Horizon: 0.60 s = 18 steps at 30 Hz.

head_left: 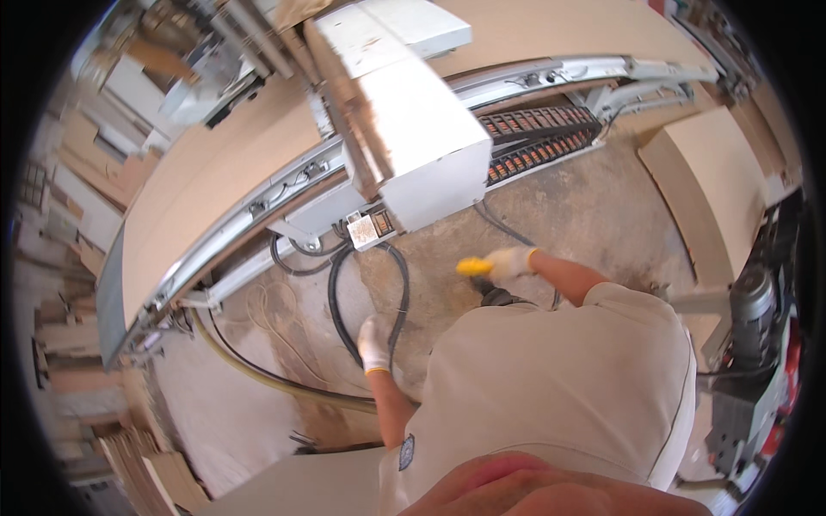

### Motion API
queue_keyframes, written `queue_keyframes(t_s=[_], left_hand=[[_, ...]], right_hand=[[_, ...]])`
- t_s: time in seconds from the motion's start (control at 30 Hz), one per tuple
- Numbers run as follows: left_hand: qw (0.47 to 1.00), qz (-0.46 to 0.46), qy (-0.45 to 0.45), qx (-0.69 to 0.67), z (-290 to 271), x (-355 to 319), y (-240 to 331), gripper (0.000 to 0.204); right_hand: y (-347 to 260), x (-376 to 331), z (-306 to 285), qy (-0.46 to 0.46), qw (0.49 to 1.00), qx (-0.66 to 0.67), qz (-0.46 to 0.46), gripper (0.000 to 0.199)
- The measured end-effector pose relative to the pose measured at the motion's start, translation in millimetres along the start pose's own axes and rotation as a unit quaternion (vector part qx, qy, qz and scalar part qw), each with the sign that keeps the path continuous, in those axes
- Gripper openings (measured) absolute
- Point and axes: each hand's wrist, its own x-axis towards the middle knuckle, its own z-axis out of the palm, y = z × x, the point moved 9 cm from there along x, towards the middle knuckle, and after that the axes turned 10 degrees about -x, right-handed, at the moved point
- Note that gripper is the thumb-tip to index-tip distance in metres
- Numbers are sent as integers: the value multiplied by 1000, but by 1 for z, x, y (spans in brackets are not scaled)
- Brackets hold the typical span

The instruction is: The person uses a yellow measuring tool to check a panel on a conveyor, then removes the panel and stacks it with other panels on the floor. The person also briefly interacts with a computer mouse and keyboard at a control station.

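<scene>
Clenched, our right grip (509, 261) holds a yellow tool (474, 267) over the dusty floor (568, 206); our left grip (372, 343), released, hangs beside the black cables (337, 318). We judge cleaning underway; next, aim low.

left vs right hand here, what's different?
The right hand is closed around a yellow object. The left hand holds nothing I can make out and sits by the black cable on the concrete floor. The right hand reaches out sideways, while the left hand points down towards the floor. Both wear white gloves with yellow cuffs.
</scene>
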Motion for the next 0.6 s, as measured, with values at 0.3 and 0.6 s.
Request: queue_keyframes(t_s=[0.3,0.6], left_hand=[[928,176,8,328,231,-84,68,30],[727,555,126,384,424,-201,166,28]], right_hand=[[354,-147,-224,549,717,161,398,36],[522,-200,-341,573,632,350,387,34]])
